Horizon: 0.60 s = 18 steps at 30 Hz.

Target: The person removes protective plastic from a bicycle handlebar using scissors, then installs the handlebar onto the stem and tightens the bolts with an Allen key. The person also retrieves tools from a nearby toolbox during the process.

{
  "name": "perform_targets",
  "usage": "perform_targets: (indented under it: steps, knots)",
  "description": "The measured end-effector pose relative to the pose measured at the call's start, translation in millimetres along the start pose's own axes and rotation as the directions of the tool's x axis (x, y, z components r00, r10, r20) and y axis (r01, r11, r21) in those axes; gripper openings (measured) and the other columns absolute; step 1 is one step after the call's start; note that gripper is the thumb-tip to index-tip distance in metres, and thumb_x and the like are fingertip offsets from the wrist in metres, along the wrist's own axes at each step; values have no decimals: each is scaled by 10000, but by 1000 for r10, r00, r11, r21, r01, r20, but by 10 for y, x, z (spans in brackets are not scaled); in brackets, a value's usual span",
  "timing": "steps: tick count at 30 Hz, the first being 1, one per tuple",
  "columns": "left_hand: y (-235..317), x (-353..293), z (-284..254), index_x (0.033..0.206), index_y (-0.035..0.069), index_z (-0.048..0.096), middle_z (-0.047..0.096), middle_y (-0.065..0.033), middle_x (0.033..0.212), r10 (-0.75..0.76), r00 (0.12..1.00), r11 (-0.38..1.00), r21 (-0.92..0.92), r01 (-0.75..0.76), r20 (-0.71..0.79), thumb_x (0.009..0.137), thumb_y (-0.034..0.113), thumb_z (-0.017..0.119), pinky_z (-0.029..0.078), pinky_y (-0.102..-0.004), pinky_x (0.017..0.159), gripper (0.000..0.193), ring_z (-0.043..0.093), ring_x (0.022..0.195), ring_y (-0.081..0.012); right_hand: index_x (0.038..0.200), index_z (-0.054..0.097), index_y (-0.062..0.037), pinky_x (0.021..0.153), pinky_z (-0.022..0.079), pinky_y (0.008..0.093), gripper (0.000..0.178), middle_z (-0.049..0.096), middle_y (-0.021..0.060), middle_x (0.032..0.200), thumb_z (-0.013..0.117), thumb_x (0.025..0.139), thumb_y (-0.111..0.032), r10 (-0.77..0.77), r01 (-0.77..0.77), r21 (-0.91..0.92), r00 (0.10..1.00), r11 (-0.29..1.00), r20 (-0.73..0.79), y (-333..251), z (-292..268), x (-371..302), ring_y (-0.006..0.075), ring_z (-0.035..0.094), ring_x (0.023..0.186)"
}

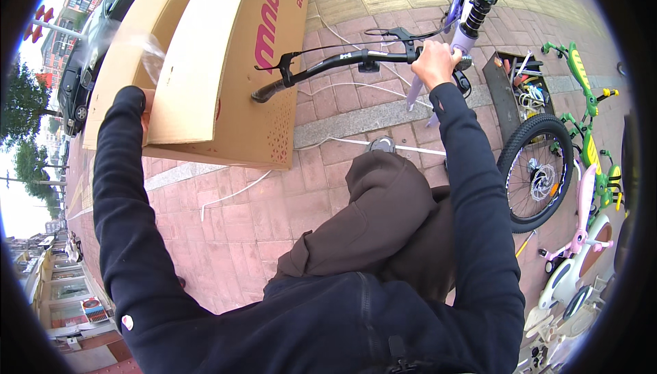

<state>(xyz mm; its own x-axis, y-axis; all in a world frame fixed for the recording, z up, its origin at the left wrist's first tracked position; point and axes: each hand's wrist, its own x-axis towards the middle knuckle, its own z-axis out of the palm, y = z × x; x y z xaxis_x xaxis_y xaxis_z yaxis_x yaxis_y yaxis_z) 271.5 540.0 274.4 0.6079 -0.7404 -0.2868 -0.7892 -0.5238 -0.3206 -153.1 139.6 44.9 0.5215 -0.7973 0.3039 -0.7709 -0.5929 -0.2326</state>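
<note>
A large cardboard box (256, 124) with pink printing stands upright at the left, its long flap (198, 52) open. My left hand (146, 108) is at the flap's near edge; sleeve and cardboard hide most of its fingers, so its grip cannot be made out. My right hand (436, 65) is wrapped around a black bicycle handlebar (349, 59), to the right of the box. The bar's far-left grip (268, 91) reaches in front of the box's side, with a brake lever (285, 69) beside it. Just beyond my right hand is a lilac bicycle frame (467, 37).
White straps (356, 142) lie across the brick paving. To the right are a dark toolbox (503, 93), a bicycle wheel with a disc rotor (537, 175), green children's bikes (592, 148) and a pink one (582, 216). Parked cars (75, 80) stand beyond the box.
</note>
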Motion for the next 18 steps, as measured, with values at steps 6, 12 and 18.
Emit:
perform_targets:
  steps: [6, 12, 18]
  knots:
    - [-338, 191, 120, 1038, 16, 642, 658, -127, 838, -244, 845, 782, -419, 462, 476, 800, 107, 628, 537, -299, 463, 255, 655, 651, -236, 742, 665, -72, 869, 277, 490, 134, 652, 116, 787, 583, 650, -123, 6, -6, 20, 1000, 1000, 2, 8, -18, -2, 300, 585, 855]
    - [655, -229, -1130, 953, 11, 619, 596, -142, 675, -213, 799, 976, -155, 151, -562, 834, 56, 535, 454, -313, 542, 152, 602, 591, -204, 744, 669, -80, 877, 270, 478, 140, 651, 107, 793, 589, 638, -122, 0, 0, 14, 999, 1000, 38, 24, -26, 19, 289, 585, 851]
    - [3096, -1450, -872, 771, 50, 599, 525, -65, 579, 381, 421, 726, -16, -688, -824, 821, 136, 651, 383, -278, 478, 113, 504, 501, -151, 728, 684, -88, 831, 286, 455, 139, 659, 105, 753, 607, 630, -150, -23, 24, -4, 993, 1000, 116, 24, -140, 51, 286, 603, 833]
